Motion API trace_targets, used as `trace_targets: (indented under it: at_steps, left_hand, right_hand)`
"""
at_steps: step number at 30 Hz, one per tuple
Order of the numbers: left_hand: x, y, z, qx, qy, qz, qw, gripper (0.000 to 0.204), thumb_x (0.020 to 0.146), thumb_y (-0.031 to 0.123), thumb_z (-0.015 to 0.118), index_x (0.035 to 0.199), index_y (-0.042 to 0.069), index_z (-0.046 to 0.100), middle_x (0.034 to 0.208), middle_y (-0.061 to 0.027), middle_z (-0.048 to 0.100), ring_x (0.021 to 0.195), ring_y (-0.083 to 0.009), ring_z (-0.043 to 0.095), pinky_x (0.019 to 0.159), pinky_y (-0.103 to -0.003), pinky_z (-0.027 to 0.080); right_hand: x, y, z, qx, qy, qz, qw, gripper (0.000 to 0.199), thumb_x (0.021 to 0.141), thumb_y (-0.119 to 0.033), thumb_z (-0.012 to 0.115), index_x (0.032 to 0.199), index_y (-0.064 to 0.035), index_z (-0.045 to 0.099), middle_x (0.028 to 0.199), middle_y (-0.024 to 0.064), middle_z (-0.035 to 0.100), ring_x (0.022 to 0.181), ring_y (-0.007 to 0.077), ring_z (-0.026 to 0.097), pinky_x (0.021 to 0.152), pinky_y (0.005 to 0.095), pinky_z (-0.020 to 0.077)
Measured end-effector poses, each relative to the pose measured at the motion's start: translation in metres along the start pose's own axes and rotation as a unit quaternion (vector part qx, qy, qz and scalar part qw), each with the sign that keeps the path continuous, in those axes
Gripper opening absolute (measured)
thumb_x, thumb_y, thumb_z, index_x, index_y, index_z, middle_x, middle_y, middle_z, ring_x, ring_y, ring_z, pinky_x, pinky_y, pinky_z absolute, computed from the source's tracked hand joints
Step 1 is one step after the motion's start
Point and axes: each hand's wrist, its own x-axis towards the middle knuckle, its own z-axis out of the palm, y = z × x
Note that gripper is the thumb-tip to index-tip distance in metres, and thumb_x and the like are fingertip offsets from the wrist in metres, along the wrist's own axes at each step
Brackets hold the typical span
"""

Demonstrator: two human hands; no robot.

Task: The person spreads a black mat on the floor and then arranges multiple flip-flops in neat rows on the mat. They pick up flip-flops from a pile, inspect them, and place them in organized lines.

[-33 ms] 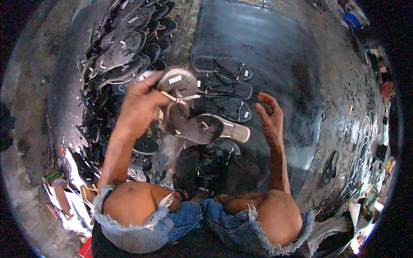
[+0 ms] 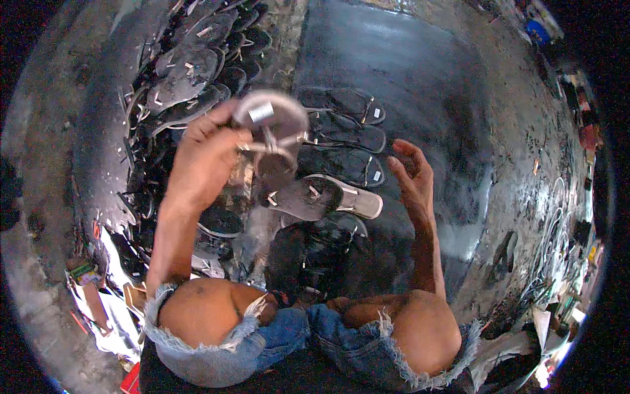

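My left hand (image 2: 205, 157) grips a sandal (image 2: 283, 120) by its side. It is a dark-footbed sandal with pale straps and a white label at one end, somewhat blurred. Below it lies another sandal (image 2: 302, 198), across a pale-soled one (image 2: 363, 203) whose sole end sticks out to the right. Just beyond, black sandals (image 2: 348, 164) with small white labels lie in a row. To the right of that row hovers my right hand (image 2: 413, 172), fingers curved and apart, with nothing in it.
A large heap of dark sandals (image 2: 187, 72) fills the far left. Under the row is a dark, shiny sheet (image 2: 394, 52). More black footwear (image 2: 325, 253) lies close to my knees. White cord (image 2: 558, 223) and clutter line the right edge; papers and boxes (image 2: 98, 305) lie at left.
The sandal in my left hand has risen a little and turned slightly, and that hand has shifted up and left with it. My right hand is almost still.
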Motion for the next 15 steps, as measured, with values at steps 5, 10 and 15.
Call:
trace_targets:
  at_steps: [5, 10, 15]
  left_hand:
    - [0.051, 0.021, 0.039, -0.051, 0.006, 0.133, 0.990, 0.036, 0.101, 0.002, 0.058, 0.137, -0.001, 0.059, 0.125, -0.0110, 0.070, 0.115, -0.0191, 0.067, 0.102, -0.036, 0.053]
    - [0.086, -0.002, 0.047, -0.092, 0.010, 0.147, 0.985, 0.030, 0.102, 0.006, 0.057, 0.131, 0.001, 0.062, 0.114, -0.0047, 0.072, 0.096, -0.0126, 0.069, 0.086, -0.031, 0.057]
    - [0.096, -0.007, 0.043, 0.041, 0.041, 0.133, 0.989, 0.027, 0.097, 0.008, 0.063, 0.124, 0.003, 0.064, 0.101, -0.0028, 0.070, 0.087, -0.0093, 0.066, 0.073, -0.028, 0.055]
  right_hand:
    - [0.001, -0.084, 0.065, 0.248, -0.175, -0.049, 0.952, 0.074, 0.089, -0.022, 0.083, 0.151, -0.0037, 0.048, 0.149, 0.0158, 0.056, 0.136, 0.0254, 0.055, 0.111, 0.0406, 0.0472]
    - [0.012, -0.072, 0.075, 0.303, -0.191, 0.035, 0.933, 0.064, 0.089, -0.019, 0.084, 0.143, 0.0007, 0.056, 0.133, 0.0130, 0.068, 0.119, 0.0234, 0.066, 0.106, 0.0383, 0.0512]
    - [0.008, -0.071, 0.082, 0.391, -0.074, 0.082, 0.914, 0.049, 0.096, -0.021, 0.078, 0.136, -0.0004, 0.060, 0.122, 0.0115, 0.073, 0.106, 0.0216, 0.071, 0.092, 0.0362, 0.0585]
